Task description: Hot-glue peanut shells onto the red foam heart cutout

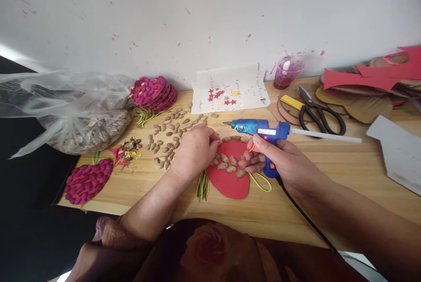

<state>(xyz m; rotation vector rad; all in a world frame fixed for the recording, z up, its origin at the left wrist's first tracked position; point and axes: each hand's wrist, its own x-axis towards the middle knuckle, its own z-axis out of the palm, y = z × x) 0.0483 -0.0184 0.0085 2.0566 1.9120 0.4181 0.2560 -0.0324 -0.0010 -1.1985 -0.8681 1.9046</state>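
Observation:
A red heart-shaped cutout [230,182] lies on the wooden table [345,163] with several brown seeds [229,163] stuck along its upper part. My left hand [194,149] rests on the cutout's upper left edge, fingers closed in a pinch at a seed there. My right hand [283,161] grips a blue hot glue gun [263,130], its nozzle pointing left above the cutout and a white glue stick jutting out to the right. A black cord runs from the gun towards me.
Loose seeds [171,137] are scattered left of my hand. A plastic bag of seeds [82,128] lies at the far left. Purple finished pieces [87,181] [153,92], a paper with stars [228,91], black scissors [320,113], a pink-stained bottle [284,76] and red and brown cardboard shapes [368,80] surround the work.

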